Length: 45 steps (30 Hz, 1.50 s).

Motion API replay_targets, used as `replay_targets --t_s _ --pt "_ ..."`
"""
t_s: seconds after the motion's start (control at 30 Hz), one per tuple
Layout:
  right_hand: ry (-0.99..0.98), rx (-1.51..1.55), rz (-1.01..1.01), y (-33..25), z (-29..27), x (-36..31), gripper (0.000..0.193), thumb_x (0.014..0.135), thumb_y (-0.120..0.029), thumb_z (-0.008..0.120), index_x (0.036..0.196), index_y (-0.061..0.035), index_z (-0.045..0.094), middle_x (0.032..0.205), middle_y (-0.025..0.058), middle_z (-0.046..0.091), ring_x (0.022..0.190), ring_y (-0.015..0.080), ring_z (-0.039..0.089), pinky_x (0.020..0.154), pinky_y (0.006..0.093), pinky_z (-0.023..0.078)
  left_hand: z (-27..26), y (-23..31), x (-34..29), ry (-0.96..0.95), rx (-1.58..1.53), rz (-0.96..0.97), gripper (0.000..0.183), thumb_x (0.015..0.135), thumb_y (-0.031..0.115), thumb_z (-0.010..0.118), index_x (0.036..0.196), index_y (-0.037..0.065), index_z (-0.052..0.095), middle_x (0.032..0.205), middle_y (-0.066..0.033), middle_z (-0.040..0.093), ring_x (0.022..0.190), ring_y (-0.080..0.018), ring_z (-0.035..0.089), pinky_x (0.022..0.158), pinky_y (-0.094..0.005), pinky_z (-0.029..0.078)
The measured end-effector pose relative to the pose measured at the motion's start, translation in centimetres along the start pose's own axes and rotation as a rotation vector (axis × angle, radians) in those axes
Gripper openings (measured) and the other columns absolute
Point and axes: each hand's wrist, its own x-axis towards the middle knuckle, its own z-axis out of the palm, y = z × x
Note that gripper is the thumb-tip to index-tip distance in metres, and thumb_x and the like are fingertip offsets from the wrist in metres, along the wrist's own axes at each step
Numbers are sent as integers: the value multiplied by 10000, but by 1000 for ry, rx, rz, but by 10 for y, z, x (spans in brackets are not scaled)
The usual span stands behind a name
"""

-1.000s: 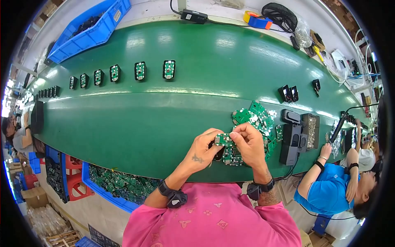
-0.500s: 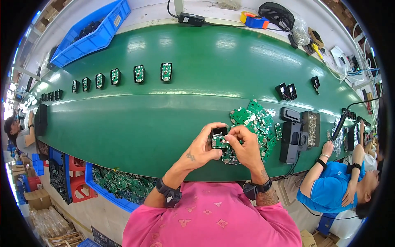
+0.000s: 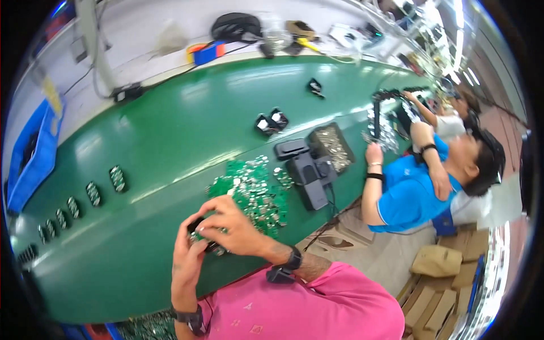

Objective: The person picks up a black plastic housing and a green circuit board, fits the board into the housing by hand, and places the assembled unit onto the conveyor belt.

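My left hand (image 3: 187,258) is curled around a small open black plastic housing (image 3: 194,224) at the near edge of the board pile. My right hand (image 3: 235,229) reaches over it from the right, thumb and fingertips closed at the housing. Half a second ago they pinched a green circuit board there; now my fingers largely hide that board. Just beyond both hands spreads a loose heap of green circuit boards (image 3: 255,195). Further left, a slanting row of black housings with boards in them (image 3: 117,178) stands on the green table (image 3: 164,141).
Right of the heap are a black device (image 3: 309,184) and a tray of small metal parts (image 3: 331,147). Two black housings (image 3: 271,122) and another black piece (image 3: 315,88) lie beyond. A blue bin (image 3: 34,153) is far left. A co-worker in blue (image 3: 405,192) sits at right.
The view has swung to the right and tilted, so the table and its contents appear shifted left. My right hand has closed in over the housing, covering the circuit board.
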Motion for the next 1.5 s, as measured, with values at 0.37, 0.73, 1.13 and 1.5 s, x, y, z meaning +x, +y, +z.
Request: replay_targets --t_s 0.37,0.73,1.13,1.5 --pt "45 -40 52 -6 -5 -11 91 869 -101 663 924 -30 676 1134 114 567 1110 325 451 966 432 409 9 -12 7 -63 40 -21 492 969 43 545 1433 68 381 1251 -108 569 1088 -221 638 801 -367 629" --pt "224 -294 -20 -25 5 -14 85 868 -123 659 919 -55 658 1205 142 493 1146 354 413 971 477 388 4 -2 -2 34 262 30 499 970 52 559 1436 63 380 915 -81 655 684 -158 663 500 -253 530" --pt "-23 -214 29 -63 -25 8 48 854 -32 670 867 -12 629 710 119 571 589 284 577 515 391 424 18 8 -5 101 529 489 531 944 -18 562 1436 57 379 1252 -138 618 888 -120 625 612 -211 526" --pt "-276 -127 180 -70 -37 17 82 860 -43 641 807 17 623 698 104 616 571 235 624 512 339 457 10 23 -19 -24 665 500 487 929 -57 555 1393 39 443 1276 -147 610 964 -162 661 687 -257 569"
